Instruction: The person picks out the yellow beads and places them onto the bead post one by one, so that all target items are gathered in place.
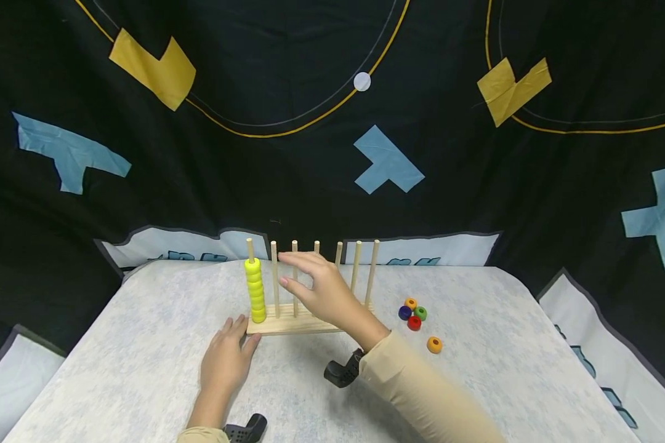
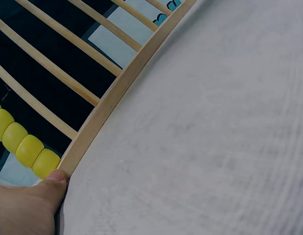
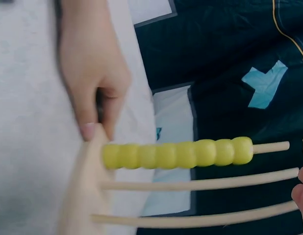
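Note:
A wooden peg stand (image 1: 294, 326) with a row of upright pegs stands on the table. On its leftmost peg is a stack of yellow beads (image 1: 255, 290), and the peg's tip sticks out above them. My left hand (image 1: 225, 357) grips the left end of the base; in the right wrist view its thumb (image 3: 88, 128) lies on one side and a finger on the other. My right hand (image 1: 327, 292) is raised in front of the middle pegs, thumb and fingers apart with nothing visible between them. Its fingertips (image 3: 301, 193) show at the edge of the right wrist view, close to the bare pegs' tips.
Right of the stand, a small cluster holds an orange bead (image 1: 411, 303), a blue bead (image 1: 405, 312), a green bead (image 1: 420, 314) and a red bead (image 1: 414, 323). Another orange bead (image 1: 435, 344) lies nearer. A black patterned curtain (image 1: 288, 178) hangs behind the pale table (image 1: 493, 369).

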Tool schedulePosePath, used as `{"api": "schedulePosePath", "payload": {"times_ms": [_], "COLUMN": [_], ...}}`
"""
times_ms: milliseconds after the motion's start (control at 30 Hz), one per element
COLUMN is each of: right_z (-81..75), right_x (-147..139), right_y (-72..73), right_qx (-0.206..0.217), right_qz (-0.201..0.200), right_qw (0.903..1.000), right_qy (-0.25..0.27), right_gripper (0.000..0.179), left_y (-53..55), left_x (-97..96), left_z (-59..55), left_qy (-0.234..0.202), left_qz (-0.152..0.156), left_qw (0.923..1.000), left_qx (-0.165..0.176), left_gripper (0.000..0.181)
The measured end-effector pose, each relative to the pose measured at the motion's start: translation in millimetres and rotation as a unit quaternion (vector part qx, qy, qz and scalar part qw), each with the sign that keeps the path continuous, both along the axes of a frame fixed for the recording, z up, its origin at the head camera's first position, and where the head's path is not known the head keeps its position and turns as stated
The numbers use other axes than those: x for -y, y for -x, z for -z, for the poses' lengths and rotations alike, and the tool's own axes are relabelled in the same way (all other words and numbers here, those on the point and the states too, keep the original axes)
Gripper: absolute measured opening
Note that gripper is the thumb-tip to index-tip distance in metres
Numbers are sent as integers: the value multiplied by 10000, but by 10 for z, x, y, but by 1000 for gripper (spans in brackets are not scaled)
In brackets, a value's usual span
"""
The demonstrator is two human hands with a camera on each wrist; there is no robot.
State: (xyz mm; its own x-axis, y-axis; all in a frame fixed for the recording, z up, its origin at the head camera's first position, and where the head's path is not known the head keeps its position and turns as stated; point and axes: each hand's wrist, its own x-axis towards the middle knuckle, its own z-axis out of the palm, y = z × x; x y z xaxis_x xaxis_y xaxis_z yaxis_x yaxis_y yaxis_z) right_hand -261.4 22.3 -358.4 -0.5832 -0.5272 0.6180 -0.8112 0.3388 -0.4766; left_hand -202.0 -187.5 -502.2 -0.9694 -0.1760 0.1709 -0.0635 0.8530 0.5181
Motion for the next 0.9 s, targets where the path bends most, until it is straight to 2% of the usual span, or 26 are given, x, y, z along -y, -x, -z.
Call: {"api": "schedulePosePath", "payload": {"times_ms": [300, 500, 900], "right_z": [398, 594, 837], "right_x": [-342, -547, -932], "right_y": [-209, -302, -267], "right_qx": [915, 1421, 1710], "right_qz": [300, 469, 1072], "right_qw": [9953, 9881, 9790], "right_qy": [-135, -355, -293], "right_gripper": [44, 43, 41], "left_y": [-14, -16, 12], "left_x": [2, 14, -3], "left_z": [13, 2, 5], "left_qy": [72, 66, 104], "left_qz": [-24, 39, 56], "left_qw": [10000, 9999, 9999], "left_qx": [-58, 79, 65], "left_gripper": [59, 60, 61]}}
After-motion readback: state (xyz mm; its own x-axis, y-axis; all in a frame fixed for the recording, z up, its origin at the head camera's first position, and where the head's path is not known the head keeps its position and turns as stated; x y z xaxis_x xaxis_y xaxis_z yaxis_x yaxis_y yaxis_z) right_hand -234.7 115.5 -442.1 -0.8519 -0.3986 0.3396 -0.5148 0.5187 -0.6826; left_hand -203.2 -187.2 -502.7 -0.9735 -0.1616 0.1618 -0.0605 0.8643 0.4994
